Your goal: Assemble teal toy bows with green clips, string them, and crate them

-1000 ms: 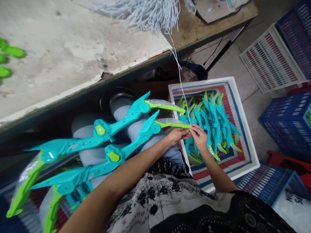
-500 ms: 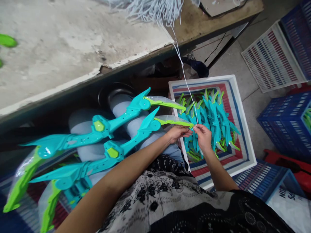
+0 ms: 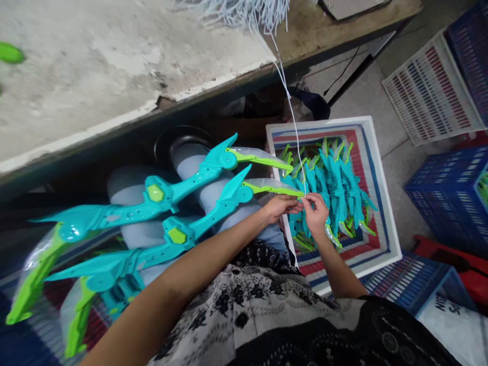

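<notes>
Two teal toy bows with lime-green, clear-edged limb ends lie across my lap. My left hand (image 3: 281, 208) is closed on the tip of the nearer toy bow (image 3: 177, 237), just below its green end. Right beside it, my right hand (image 3: 317, 213) pinches a white cord (image 3: 293, 118) against that same tip. The exact fit of cord and tip is hidden by my fingers. From there the cord runs up to a bundle of pale cords (image 3: 244, 12) on the table. The farther toy bow (image 3: 156, 193) lies alongside, untouched by either hand.
Below my hands stands a white crate (image 3: 387, 213) lined with striped fabric, holding several more bows. The worn table (image 3: 95, 66) edge runs above my lap. Blue crates (image 3: 444, 195) and a white slatted crate (image 3: 430, 91) stand at the right.
My right hand has moved slightly left and up at the bow tip, and the cord has shifted left with it. The left hand keeps its hold, and the bows lie nearly as before.
</notes>
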### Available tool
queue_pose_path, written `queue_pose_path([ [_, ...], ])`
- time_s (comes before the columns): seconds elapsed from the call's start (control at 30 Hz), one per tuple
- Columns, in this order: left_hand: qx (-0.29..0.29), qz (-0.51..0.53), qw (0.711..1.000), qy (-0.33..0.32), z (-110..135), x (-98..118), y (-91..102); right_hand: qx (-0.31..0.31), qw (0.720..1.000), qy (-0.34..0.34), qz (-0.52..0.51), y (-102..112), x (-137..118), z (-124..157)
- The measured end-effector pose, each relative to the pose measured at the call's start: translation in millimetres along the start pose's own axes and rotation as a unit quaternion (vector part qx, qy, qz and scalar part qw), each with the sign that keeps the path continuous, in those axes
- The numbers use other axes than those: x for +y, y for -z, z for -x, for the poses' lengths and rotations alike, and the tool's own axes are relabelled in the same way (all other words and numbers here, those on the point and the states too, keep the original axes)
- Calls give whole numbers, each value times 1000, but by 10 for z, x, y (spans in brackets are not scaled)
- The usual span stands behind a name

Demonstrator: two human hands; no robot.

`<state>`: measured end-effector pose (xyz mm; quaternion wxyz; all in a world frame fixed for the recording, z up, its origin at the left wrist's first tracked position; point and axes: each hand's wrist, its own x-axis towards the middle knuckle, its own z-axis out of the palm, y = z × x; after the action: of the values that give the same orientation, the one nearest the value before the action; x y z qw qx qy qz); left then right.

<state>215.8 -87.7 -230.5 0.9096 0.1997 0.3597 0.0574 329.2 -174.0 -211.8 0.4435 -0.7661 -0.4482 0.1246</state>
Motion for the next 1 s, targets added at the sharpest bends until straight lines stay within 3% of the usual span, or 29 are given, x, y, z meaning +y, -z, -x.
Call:
queue_pose_path([
  [0.43, 19, -2, 1000, 3, 59, 60, -75, -24, 999, 35, 2, 30, 30, 45],
  [1.0, 12, -27, 999, -12, -6, -6, -10, -76, 995, 37, 48, 113, 53, 43],
])
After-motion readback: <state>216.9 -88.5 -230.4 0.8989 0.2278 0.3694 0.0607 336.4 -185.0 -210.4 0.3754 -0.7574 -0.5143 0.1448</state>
